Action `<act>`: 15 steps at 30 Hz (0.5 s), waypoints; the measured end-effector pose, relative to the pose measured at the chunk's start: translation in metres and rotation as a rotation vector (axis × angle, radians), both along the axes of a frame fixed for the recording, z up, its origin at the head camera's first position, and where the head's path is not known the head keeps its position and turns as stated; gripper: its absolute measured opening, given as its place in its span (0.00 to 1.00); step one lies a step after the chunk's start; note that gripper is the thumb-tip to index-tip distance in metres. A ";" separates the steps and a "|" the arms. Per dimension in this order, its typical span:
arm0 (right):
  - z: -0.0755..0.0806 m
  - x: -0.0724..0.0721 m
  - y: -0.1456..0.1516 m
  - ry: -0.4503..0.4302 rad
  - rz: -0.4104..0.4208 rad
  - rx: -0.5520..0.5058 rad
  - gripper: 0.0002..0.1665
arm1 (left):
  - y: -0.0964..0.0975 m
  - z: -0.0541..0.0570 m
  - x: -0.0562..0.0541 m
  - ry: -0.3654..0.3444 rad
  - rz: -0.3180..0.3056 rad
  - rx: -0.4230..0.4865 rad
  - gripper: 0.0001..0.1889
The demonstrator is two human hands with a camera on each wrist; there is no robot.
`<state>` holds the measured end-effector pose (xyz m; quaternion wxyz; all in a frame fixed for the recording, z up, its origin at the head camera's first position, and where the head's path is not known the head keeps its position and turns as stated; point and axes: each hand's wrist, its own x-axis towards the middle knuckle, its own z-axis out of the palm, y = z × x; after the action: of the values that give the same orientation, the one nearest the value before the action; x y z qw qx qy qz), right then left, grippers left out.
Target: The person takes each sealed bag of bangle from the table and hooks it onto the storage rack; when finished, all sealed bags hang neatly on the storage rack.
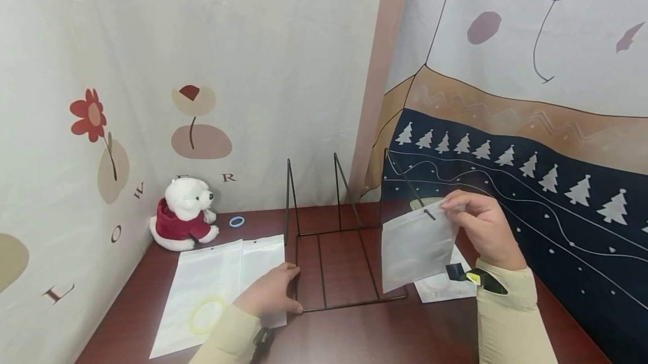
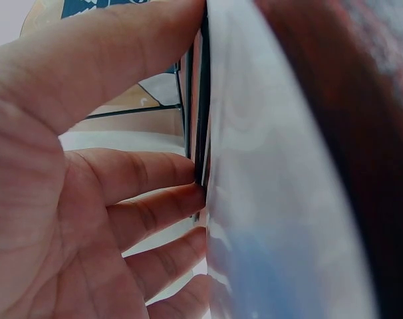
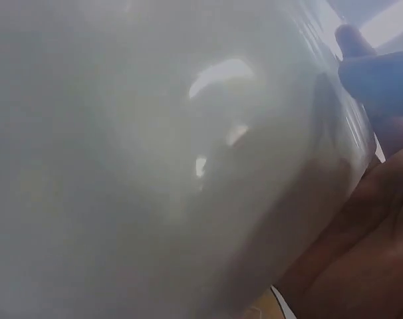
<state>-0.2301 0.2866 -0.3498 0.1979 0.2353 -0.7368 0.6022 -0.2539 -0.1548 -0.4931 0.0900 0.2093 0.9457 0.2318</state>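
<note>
A black wire rack (image 1: 349, 303) with several slanted upright rods stands on the table. My left hand (image 1: 270, 291) is at the front left corner of its base, thumb and fingers spread, with fingertips (image 2: 188, 169) against the dark rod. My right hand (image 1: 481, 223) pinches the upper right corner of a white, translucent plastic bag (image 1: 417, 248). That bag hangs at the rack's right rod, whose tip shows in front of the bag's top edge. The bag (image 3: 122, 159) fills most of the right wrist view, hiding part of the fingers.
Two flat white bags (image 1: 223, 263) overlap left of the rack; a yellow ring (image 1: 191, 319) shows in one. Another white bag (image 1: 435, 295) lies behind the held one. A blue ring (image 1: 236, 218) and a plush white bear (image 1: 184, 218) in red sit near the back wall.
</note>
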 end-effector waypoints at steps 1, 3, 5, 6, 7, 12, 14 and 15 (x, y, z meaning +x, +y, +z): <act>-0.001 -0.001 0.001 -0.003 0.024 0.008 0.17 | 0.000 0.000 0.000 -0.001 0.001 0.000 0.49; -0.002 -0.001 0.004 -0.011 0.070 0.031 0.18 | 0.000 0.000 0.000 -0.003 0.003 -0.001 0.49; -0.003 -0.002 0.007 -0.026 0.114 0.059 0.19 | 0.000 0.001 0.000 -0.003 0.005 -0.003 0.49; -0.004 -0.003 0.008 -0.037 0.132 0.074 0.19 | 0.000 0.001 0.001 -0.003 0.005 -0.003 0.50; -0.004 -0.003 0.010 -0.048 0.147 0.089 0.20 | 0.000 0.001 0.001 -0.003 0.005 -0.004 0.50; -0.007 -0.007 0.014 -0.113 0.194 0.144 0.24 | 0.000 0.002 0.001 -0.006 0.009 -0.007 0.50; -0.007 -0.008 0.015 -0.127 0.202 0.164 0.24 | 0.000 0.002 0.001 -0.010 0.013 -0.008 0.50; -0.007 -0.008 0.015 -0.133 0.208 0.170 0.24 | 0.001 0.002 0.001 -0.011 0.015 -0.008 0.50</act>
<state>-0.2382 0.3015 -0.3569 0.0646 0.2859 -0.7681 0.5693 -0.2525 -0.1542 -0.4909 0.0944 0.2005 0.9477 0.2296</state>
